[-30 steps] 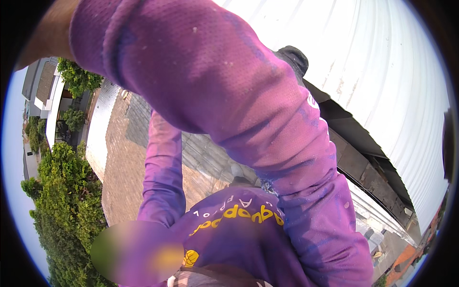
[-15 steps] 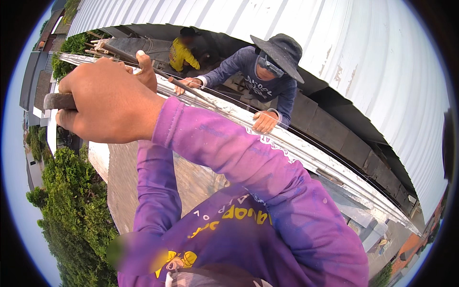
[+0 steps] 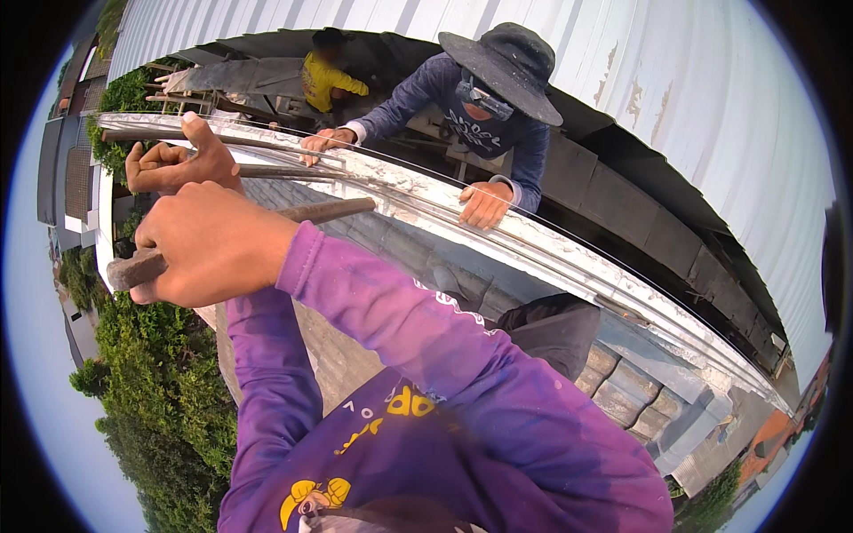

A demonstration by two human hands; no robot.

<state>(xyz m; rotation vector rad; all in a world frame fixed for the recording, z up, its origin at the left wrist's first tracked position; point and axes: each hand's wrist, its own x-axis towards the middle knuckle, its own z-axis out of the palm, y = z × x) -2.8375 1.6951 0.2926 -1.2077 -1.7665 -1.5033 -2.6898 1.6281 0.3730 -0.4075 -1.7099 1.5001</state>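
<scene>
My right hand (image 3: 213,244) makes a fist around a rusty metal bar (image 3: 333,210). One end of the bar sticks out near my fingers, the other past my wrist toward the ledge. Just beyond that fist is my left hand (image 3: 188,162), thumb raised and fingers curled round thin steel rods (image 3: 289,172), whose grip is partly hidden. These rods reach the long white ledge (image 3: 418,180), along which more rods lie. Across the ledge, a co-worker in a wide dark hat (image 3: 506,71) rests one hand (image 3: 327,142) by the rod ends and the other (image 3: 486,204) farther right.
Corrugated white roofing (image 3: 693,98) rises behind the co-worker. A person in a yellow shirt (image 3: 327,82) is farther back under it. Grey roof tiles (image 3: 613,382) slope on my side, and trees (image 3: 160,400) stand below at left. A thin string runs above the ledge.
My right fist has come down with the bar, uncovering my left hand, which has shifted left. My view has shifted, and more of the ledge and tiles shows.
</scene>
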